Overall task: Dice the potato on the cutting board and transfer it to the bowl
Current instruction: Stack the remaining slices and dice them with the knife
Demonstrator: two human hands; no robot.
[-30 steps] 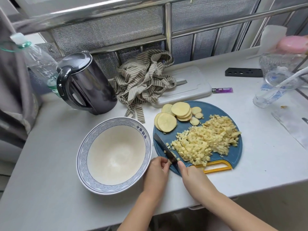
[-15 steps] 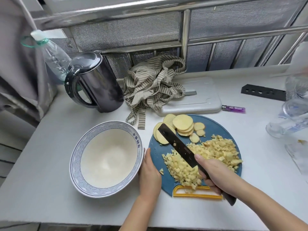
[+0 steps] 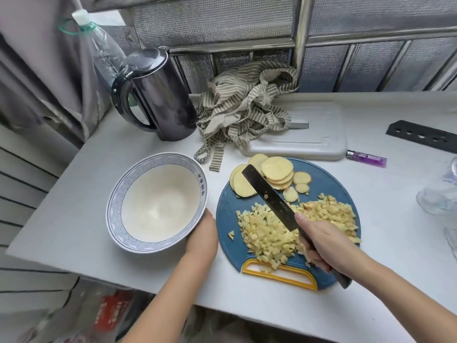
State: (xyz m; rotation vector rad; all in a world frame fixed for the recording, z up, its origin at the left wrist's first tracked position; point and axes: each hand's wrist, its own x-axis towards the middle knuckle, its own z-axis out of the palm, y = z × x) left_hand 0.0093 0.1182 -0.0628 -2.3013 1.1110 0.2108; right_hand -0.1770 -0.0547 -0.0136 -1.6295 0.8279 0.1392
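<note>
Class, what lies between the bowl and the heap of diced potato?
In the head view, the left hand touches the bowl; past it, a bare strip of cutting board with one stray cube, then the heap.

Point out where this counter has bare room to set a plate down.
Two bare patches of counter: left of the bowl, in front of the kettle; and right of the cutting board, between the lighter and the glass. Crowded: the gap between bowl and board, filled by the left hand, and the back, around the striped cloth and white tray.
</note>
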